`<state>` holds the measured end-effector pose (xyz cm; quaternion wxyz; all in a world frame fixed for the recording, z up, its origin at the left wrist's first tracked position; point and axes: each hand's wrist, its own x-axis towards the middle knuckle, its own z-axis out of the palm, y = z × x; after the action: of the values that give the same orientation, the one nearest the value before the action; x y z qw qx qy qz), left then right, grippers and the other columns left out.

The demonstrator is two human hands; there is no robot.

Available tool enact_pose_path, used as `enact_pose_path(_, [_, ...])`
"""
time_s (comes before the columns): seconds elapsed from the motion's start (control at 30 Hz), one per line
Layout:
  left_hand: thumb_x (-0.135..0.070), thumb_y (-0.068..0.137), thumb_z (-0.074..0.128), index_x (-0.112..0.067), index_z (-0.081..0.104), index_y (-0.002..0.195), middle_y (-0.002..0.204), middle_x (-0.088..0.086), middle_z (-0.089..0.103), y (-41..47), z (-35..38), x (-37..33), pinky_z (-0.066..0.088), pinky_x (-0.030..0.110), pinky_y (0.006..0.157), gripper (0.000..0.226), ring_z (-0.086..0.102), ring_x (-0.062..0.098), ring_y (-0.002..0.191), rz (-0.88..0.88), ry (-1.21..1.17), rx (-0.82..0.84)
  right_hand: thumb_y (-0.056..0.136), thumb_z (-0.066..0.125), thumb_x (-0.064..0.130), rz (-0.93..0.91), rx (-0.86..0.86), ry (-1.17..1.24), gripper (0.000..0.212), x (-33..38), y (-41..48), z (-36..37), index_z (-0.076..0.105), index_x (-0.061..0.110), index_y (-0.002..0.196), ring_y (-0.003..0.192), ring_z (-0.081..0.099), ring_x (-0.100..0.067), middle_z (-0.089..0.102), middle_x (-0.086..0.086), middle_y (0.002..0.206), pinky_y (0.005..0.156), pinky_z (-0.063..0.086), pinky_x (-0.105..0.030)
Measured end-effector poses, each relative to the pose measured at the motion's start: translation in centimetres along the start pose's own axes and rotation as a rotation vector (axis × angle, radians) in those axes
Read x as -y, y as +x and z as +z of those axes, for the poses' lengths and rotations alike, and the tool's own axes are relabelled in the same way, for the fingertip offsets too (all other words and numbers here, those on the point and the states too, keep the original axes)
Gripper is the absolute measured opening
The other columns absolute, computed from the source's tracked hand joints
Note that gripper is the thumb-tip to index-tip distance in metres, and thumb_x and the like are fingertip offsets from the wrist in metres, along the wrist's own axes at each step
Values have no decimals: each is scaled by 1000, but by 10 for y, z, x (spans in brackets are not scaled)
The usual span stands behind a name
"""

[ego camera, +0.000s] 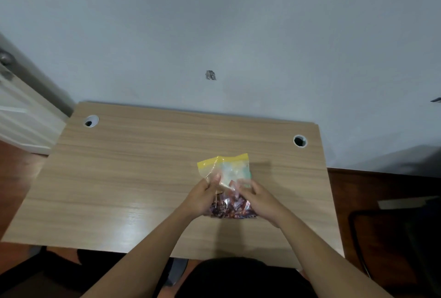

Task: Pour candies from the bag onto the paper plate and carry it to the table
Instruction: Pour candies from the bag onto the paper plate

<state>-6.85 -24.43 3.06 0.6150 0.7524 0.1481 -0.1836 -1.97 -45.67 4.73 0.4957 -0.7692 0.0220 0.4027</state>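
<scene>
The clear bag (225, 178) with a yellow top stands on the wooden table (133, 178), and shiny wrapped candies (230, 207) sit in its bottom. The left hand (202, 196) pinches the bag's left side with its fingers closed on the plastic. The right hand (256, 198) seems to press the right side, but its fingers look blurry.

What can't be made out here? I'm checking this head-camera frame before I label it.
- Paper plate: none shows in the head view; it may lie outside the frame.
- Bag seal: blurred, so open or shut cannot be told.
- Candies: partly covered by the left hand and right hand; their count is unclear.
- Table near edge: partly hidden by the person's arms and body.
</scene>
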Motion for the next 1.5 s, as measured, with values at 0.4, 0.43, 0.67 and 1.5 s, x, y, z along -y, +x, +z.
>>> enact_pose_path(0.4, [-35, 113, 47, -22, 62, 111, 72, -11, 59, 8, 26, 19, 44, 10, 46, 20, 56, -4, 54, -264, 196, 128, 109, 60, 25, 77, -66, -40, 29, -51, 10, 18, 64, 21, 137, 78, 71, -5, 79, 6, 102, 81, 60, -31])
enact_pose_path(0.43, [-39, 112, 47, -21, 63, 114, 73, -9, 59, 7, 27, 20, 42, 13, 42, 24, 55, -2, 53, -277, 186, 122, 108, 61, 25, 87, -66, -45, 29, -53, 10, 18, 64, 20, 136, 75, 72, -8, 80, 5, 99, 81, 63, -35])
enact_pose_path(0.67, [-61, 103, 49, -25, 63, 112, 113, 10, 73, 11, 29, 27, 49, 32, 65, 40, 69, 30, 98, -498, 85, 118, 111, 53, 21, 147, -52, -75, 14, -54, 9, 20, 60, 18, 123, 50, 65, 2, 69, 2, 83, 39, 39, -11])
enact_pose_path(1.5, [-66, 101, 51, -18, 69, 117, 113, 12, 78, 19, 32, 43, 60, 43, 86, 54, 75, 31, 98, -589, 85, 103, 107, 62, 35, 153, -49, -10, 18, -70, 18, 20, 67, 27, 123, 113, 75, -19, 80, 2, 121, 102, 56, -35])
